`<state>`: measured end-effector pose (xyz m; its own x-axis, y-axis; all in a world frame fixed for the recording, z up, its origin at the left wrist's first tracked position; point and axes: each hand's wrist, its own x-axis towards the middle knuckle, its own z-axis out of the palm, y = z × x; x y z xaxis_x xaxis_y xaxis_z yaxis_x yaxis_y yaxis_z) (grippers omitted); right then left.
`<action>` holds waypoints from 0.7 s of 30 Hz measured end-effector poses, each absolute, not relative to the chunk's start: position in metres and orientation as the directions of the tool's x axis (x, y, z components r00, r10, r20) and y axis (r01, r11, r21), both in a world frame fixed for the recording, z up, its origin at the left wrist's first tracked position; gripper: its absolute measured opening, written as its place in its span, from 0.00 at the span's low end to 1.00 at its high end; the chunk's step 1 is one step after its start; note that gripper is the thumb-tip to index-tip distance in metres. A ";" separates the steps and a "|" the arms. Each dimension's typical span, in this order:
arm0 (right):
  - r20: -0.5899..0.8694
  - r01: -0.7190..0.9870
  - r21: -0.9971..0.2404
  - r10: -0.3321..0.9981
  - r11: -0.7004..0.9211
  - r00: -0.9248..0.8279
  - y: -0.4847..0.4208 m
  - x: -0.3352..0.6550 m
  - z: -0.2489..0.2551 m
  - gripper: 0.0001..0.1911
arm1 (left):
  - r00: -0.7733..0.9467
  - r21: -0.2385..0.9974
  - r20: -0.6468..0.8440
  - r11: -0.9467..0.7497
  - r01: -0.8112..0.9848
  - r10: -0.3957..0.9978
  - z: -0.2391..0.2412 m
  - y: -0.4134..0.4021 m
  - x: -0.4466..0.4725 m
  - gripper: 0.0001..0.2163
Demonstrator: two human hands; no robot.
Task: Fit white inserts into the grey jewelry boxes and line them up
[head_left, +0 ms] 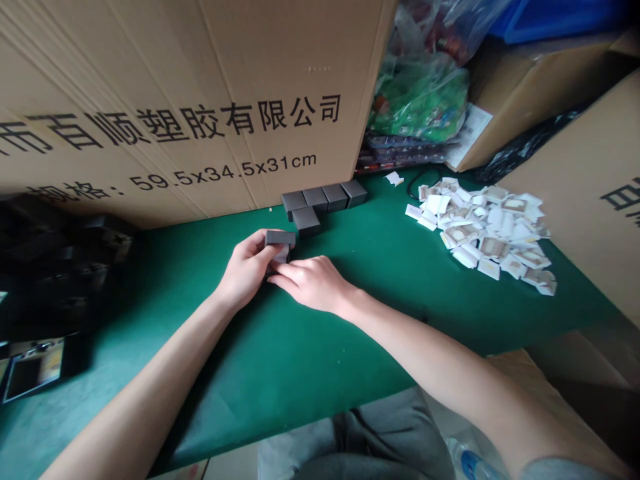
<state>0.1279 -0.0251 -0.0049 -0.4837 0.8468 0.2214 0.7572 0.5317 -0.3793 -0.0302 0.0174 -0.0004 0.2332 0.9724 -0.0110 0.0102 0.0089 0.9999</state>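
My left hand (249, 265) is closed around a small dark grey box (280, 237), its thumb across the front. A pale inner face of the box shows between my fingers. My right hand (313, 283) meets it from the right, fingertips pressed together at the lower edge of the box; whether they pinch a flap or an insert is hidden. Just beyond, several matching dark boxes (324, 198) stand in a row against the large carton, with one box (306, 221) in front of the row.
A pile of small white folded pieces (493, 227) lies to the right on the green table (320, 360). Dark items (55, 267) are heaped at the left. A large carton (190, 80) walls off the back. Plastic bags (420, 100) and another carton (595, 173) stand at the right.
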 end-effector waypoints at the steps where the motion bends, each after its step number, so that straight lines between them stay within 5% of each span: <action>1: 0.222 0.758 -0.380 0.848 0.530 -0.482 -0.025 0.128 -0.005 0.18 | 0.232 1.000 -0.010 0.008 0.010 0.973 -0.001 0.018 -0.030 0.09; 21: 0.242 0.753 -0.382 0.844 0.537 -0.479 -0.025 0.128 -0.006 0.19 | 0.225 1.000 -0.021 0.016 0.025 0.974 -0.003 0.016 -0.032 0.11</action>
<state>0.1279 -0.0251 -0.0060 -0.4787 0.8439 0.2423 0.7527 0.5365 -0.3816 -0.0316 0.0164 -0.0027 0.2249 0.9742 -0.0208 0.0251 0.0155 0.9996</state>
